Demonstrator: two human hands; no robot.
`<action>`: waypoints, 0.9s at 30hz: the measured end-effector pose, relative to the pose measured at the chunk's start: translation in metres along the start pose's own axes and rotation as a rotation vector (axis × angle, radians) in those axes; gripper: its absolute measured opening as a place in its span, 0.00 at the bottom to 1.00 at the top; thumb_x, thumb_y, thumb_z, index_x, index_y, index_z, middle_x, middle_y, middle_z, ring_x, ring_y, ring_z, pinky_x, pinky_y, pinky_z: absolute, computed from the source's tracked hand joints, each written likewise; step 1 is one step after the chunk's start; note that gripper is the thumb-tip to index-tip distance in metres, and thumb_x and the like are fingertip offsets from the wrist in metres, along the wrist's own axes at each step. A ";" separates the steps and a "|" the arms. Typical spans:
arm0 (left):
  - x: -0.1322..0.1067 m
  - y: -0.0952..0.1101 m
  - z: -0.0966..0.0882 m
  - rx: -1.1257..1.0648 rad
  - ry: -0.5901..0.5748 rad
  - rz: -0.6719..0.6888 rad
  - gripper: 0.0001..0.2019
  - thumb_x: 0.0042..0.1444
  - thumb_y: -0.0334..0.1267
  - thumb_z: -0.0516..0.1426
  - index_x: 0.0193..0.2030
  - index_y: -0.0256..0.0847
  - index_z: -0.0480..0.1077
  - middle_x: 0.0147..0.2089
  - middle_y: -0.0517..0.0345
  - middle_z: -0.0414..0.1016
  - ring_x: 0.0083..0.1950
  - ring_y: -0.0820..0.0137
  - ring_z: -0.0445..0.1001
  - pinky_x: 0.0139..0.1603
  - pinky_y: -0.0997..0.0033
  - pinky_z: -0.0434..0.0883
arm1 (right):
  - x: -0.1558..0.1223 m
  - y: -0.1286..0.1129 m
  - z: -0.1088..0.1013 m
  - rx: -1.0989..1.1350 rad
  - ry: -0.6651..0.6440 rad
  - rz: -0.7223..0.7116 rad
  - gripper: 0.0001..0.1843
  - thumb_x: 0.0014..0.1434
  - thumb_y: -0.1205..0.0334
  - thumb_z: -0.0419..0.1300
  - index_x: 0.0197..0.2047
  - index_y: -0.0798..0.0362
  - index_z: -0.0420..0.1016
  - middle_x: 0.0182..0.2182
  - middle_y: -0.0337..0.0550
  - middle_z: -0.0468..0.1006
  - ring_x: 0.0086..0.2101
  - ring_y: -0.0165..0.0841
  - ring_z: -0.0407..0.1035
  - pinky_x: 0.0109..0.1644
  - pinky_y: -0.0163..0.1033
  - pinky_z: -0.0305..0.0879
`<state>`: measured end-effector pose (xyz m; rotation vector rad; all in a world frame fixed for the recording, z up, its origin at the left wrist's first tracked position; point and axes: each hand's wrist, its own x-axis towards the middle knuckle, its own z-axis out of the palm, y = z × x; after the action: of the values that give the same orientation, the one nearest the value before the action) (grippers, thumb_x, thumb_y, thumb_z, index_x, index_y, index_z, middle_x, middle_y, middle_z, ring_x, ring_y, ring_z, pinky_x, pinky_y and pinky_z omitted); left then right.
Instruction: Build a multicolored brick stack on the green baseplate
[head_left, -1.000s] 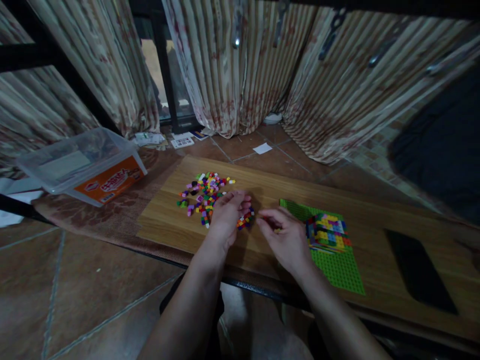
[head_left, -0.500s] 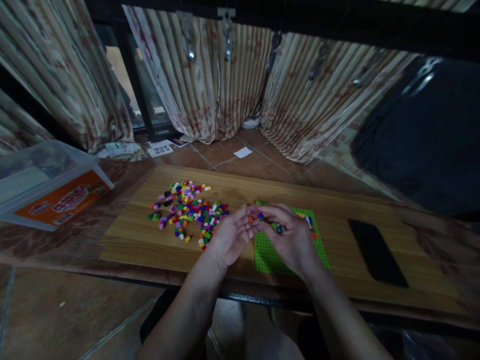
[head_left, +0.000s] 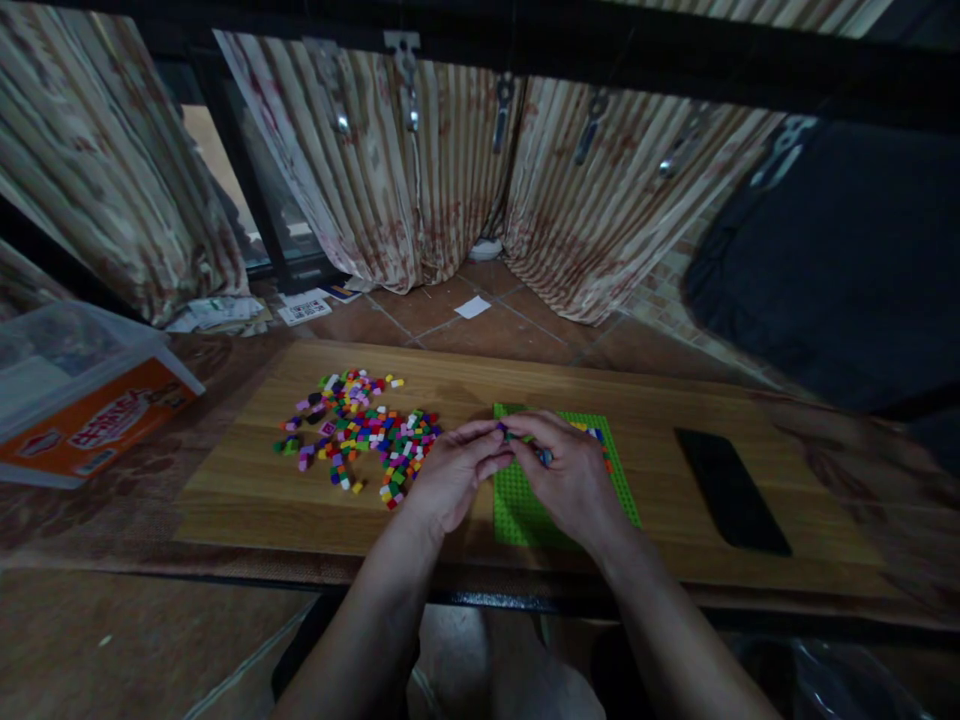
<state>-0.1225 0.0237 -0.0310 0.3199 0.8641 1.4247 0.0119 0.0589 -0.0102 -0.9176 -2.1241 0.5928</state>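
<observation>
My left hand (head_left: 454, 475) is closed, its thumb bent against the fingertips at the near-left corner of the green baseplate (head_left: 517, 510). My right hand (head_left: 577, 480) meets it there above the plate, thumb and fingers pinched. Between the two sets of fingertips shows a small cluster of toy bricks (head_left: 504, 430), purple and green; the fingers hide most of it. Under my right palm a bluish bit shows, too dark to make out. Some yellow, white, blue and orange bricks (head_left: 598, 436) sit on the plate's far right part, partly behind my right hand.
A spread of loose coloured bricks (head_left: 375, 430) lies left of my hands on the wooden board (head_left: 255, 500). A black phone-like slab (head_left: 731, 490) rests to the right. A clear plastic tub (head_left: 97, 400) with an orange label stands at the far left. Curtains (head_left: 435, 200) hang behind.
My left hand has gone from an open palm with an orange brick on its fingers to a closed grip. The orange brick is now hidden. The whole view has shifted slightly.
</observation>
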 end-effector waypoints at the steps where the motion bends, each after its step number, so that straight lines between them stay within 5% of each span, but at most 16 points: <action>1: 0.000 0.001 0.000 0.005 0.003 -0.003 0.09 0.43 0.29 0.67 0.33 0.33 0.77 0.33 0.53 0.79 0.34 0.73 0.77 0.40 0.74 0.74 | 0.001 0.002 -0.003 0.012 0.012 0.008 0.17 0.58 0.72 0.55 0.45 0.46 0.77 0.43 0.41 0.80 0.44 0.34 0.74 0.49 0.40 0.70; 8: -0.002 0.012 -0.003 0.076 0.054 -0.013 0.05 0.48 0.29 0.64 0.33 0.33 0.74 0.32 0.52 0.80 0.32 0.73 0.77 0.34 0.78 0.73 | 0.007 0.043 -0.061 0.221 0.378 0.278 0.07 0.53 0.61 0.64 0.37 0.50 0.80 0.37 0.42 0.81 0.39 0.34 0.74 0.46 0.41 0.69; 11: 0.000 0.012 -0.003 0.106 0.074 -0.016 0.04 0.49 0.28 0.63 0.33 0.32 0.74 0.32 0.52 0.80 0.31 0.74 0.77 0.33 0.79 0.73 | 0.004 0.063 -0.076 0.253 0.444 0.373 0.09 0.51 0.58 0.65 0.36 0.52 0.80 0.29 0.41 0.80 0.28 0.31 0.72 0.33 0.38 0.69; 17: 0.004 0.009 0.000 0.132 0.117 -0.025 0.04 0.49 0.27 0.62 0.34 0.31 0.74 0.31 0.52 0.79 0.30 0.74 0.77 0.32 0.79 0.73 | -0.007 0.085 -0.070 0.502 0.327 0.532 0.13 0.44 0.55 0.70 0.33 0.52 0.81 0.27 0.40 0.81 0.28 0.31 0.73 0.34 0.38 0.69; 27: 0.010 0.004 -0.002 0.163 0.134 -0.023 0.03 0.52 0.25 0.59 0.34 0.31 0.74 0.31 0.52 0.80 0.31 0.74 0.77 0.32 0.80 0.73 | -0.013 0.095 -0.078 0.628 0.221 0.473 0.13 0.45 0.60 0.70 0.37 0.46 0.82 0.34 0.38 0.82 0.34 0.30 0.71 0.41 0.38 0.66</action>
<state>-0.1281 0.0333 -0.0328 0.3399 1.0932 1.3690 0.1182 0.1190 -0.0283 -1.0501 -1.3818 1.2443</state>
